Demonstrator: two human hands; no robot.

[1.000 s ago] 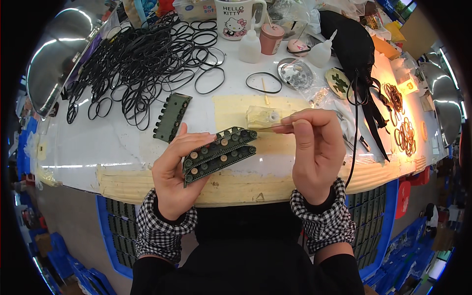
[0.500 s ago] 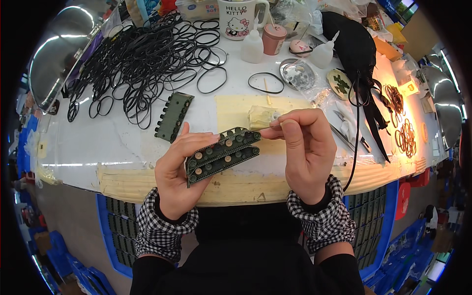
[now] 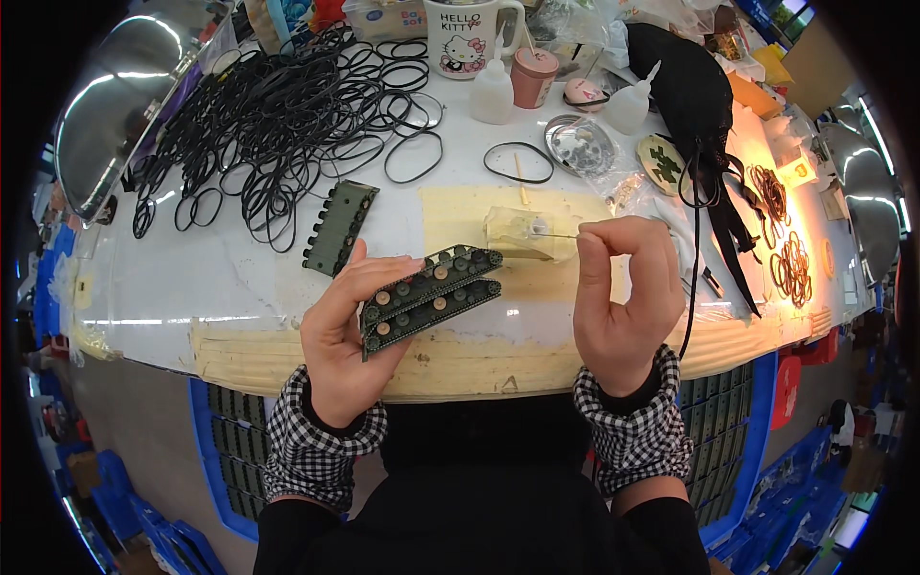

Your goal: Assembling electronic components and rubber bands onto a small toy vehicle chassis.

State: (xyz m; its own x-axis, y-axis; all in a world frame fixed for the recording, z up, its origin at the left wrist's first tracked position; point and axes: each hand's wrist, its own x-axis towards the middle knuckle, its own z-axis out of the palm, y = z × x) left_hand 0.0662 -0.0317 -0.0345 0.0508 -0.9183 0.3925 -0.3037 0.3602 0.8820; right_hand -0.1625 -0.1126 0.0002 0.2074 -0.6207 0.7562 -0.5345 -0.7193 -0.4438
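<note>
My left hand [image 3: 347,335] is wrapped round a dark green model tank chassis [image 3: 436,299] with road wheels and tracks, tilted up to the right. Several of its wheels have tan centres. Between the thumb and forefinger of my right hand [image 3: 628,302] is a thin needle-like tool [image 3: 563,236], pinched at its right end. The tool's tip points left and meets a small block wrapped in yellowish tape [image 3: 513,230]; whether it goes into the block I cannot tell. Beyond my left hand lies another green toothed-edged model part [image 3: 340,228].
A heap of black rubber bands [image 3: 259,125] covers the back left. A white mug [image 3: 468,38], squeeze bottles [image 3: 492,94] and a round clear dish [image 3: 580,144] stand behind. Tweezers, a black bag [image 3: 676,86] and a hanging cord are at right. Blue trays of green parts sit below the table.
My right hand has drawn away to the right, taking the needle-like tool from the chassis to the taped block. The chassis has shifted slightly left in my left hand.
</note>
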